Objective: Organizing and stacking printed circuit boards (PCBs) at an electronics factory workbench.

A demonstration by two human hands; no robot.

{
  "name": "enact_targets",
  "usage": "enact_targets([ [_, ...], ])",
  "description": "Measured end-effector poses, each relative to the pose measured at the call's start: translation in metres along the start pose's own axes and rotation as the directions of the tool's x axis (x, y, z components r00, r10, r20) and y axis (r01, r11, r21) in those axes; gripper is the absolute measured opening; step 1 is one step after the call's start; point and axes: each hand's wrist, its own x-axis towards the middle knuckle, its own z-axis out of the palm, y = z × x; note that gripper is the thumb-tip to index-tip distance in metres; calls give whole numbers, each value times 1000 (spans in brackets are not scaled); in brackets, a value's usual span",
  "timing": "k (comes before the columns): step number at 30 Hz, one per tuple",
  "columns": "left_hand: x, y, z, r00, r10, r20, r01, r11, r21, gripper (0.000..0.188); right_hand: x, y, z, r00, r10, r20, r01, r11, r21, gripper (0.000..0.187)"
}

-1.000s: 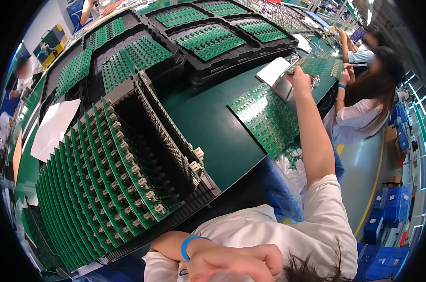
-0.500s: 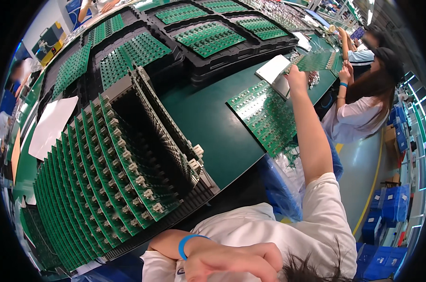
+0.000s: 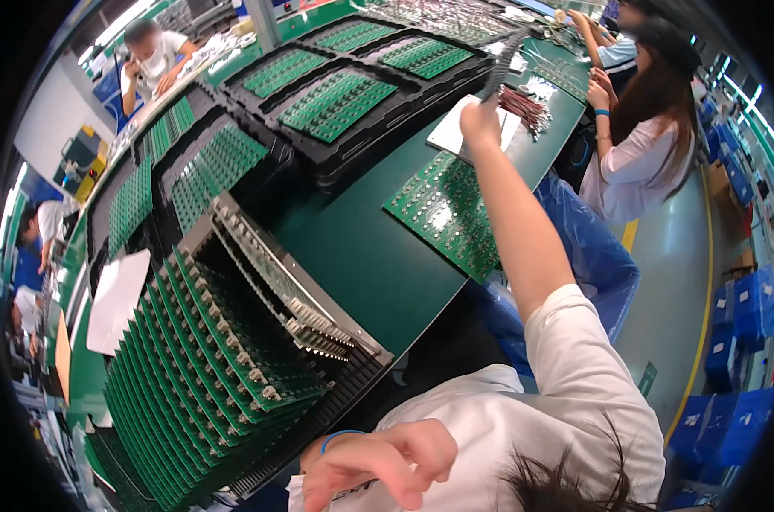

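Observation:
My right hand (image 3: 481,124) is stretched out over the bench, closed on the near end of a circuit board (image 3: 500,70) seen almost edge-on. Beneath that hand lies a white pad (image 3: 445,130). A green circuit board panel (image 3: 434,207) rests flat beside it, at the bench edge. Close to my chest, my left hand (image 3: 383,465) is loosely curled with its fingers apart and holds nothing. To its left stands a black slotted rack (image 3: 353,401) filled with upright green circuit boards (image 3: 178,358); more boards (image 3: 246,247) stand near its right side wall.
Black trays (image 3: 327,171) of green boards cover the far bench. A white sheet (image 3: 118,299) lies left of the rack. Bundled wires (image 3: 523,109) lie beyond the pad. A co-worker (image 3: 634,145) sits at the right, near a blue plastic bag (image 3: 587,243).
The board in my right hand has turned from showing its face to nearly edge-on, swinging leftward. My left hand has dropped slightly, its fingers spreading. The head view has shifted.

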Motion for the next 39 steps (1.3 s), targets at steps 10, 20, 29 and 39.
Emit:
enact_targets([
  [10, -9, -19, -5, 965, 235, -114, -231, 972, 52, 46, 0, -16, 4, 983, -94, 161, 140, 942, -306, 63],
  [20, -3, -32, -3, 971, 213, -105, -210, 977, 41, 42, 4, -22, 23, 987, -106, 122, 154, 843, -515, 62],
  [29, -19, -18, 3, 983, 161, -88, -156, 986, 60, 40, 13, -24, 33, 988, -69, 137, 131, 843, -521, 68],
  [39, -21, -13, -3, 989, 133, -61, -127, 988, 89, 39, 17, -2, 45, 982, -163, 100, 191, 800, -569, 63],
])
